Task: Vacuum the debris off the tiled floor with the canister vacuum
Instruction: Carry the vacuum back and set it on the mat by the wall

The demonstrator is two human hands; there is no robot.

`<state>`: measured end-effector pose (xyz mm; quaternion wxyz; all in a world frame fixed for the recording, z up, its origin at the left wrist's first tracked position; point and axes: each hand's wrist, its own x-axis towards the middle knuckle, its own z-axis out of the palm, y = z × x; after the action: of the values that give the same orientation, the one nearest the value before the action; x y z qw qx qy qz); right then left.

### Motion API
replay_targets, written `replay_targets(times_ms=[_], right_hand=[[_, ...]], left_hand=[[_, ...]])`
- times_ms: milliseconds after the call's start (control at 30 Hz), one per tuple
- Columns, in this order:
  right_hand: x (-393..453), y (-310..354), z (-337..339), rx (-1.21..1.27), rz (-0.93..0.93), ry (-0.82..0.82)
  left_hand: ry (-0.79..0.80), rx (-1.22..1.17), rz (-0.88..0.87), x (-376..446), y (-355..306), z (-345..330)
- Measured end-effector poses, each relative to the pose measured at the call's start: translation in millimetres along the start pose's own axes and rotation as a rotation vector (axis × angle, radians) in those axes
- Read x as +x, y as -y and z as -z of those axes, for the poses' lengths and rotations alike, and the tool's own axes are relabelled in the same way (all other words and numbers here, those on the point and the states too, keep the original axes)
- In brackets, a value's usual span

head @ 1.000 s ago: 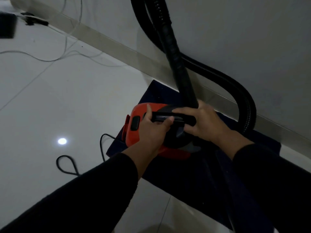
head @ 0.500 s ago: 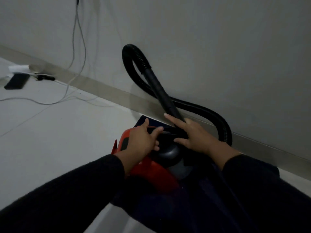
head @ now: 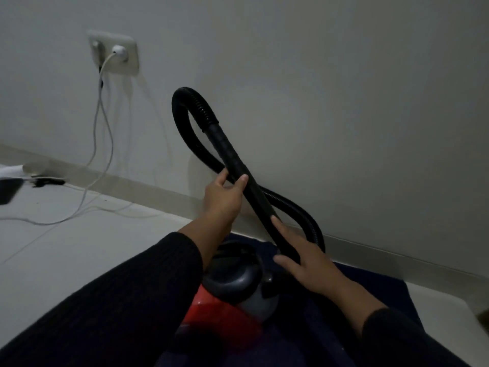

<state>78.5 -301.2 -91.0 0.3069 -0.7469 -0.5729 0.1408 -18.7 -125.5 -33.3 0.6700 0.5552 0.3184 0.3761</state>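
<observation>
The red and grey canister vacuum [head: 232, 295] sits low in the middle of the view on a dark blue mat [head: 370, 295]. Its black hose [head: 182, 112] loops up against the wall and ends in a stiff black tube [head: 238, 165] slanting down toward the canister. My left hand [head: 225, 197] curls around the upper part of that tube, thumb and fingers either side. My right hand [head: 307, 263] lies against the tube's lower end with fingers spread, not closed around it. No debris shows on the pale tiled floor [head: 66, 247].
A wall socket [head: 113, 53] at upper left has white cables [head: 102, 144] hanging to the floor and trailing left. A dark phone [head: 8, 190] and small items lie at the far left by the skirting. The wall stands close behind the vacuum.
Both hands left the canister's top handle. My left hand rose and took hold of the hose tube; my right hand slid to its lower end. The view tilted upward.
</observation>
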Motion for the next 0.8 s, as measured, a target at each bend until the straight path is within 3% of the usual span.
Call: replay_targets(times_ms=[267, 500, 667, 800], right_hand=[[-13, 19, 73, 0.043, 0.009, -0.245], [21, 40, 138, 0.136, 0.069, -0.355], [47, 44, 165, 0.238, 0.095, -0.468], [66, 34, 167, 0.307, 0.109, -0.555]], left_hand=[[0.217, -0.122, -0.289, 4, -90, -68], [0.563, 0.063, -0.468, 21, -158, -104], [0.595, 0.227, -0.696, 33, -180, -124], [0.575, 0.275, -0.757, 46, -182, -140]])
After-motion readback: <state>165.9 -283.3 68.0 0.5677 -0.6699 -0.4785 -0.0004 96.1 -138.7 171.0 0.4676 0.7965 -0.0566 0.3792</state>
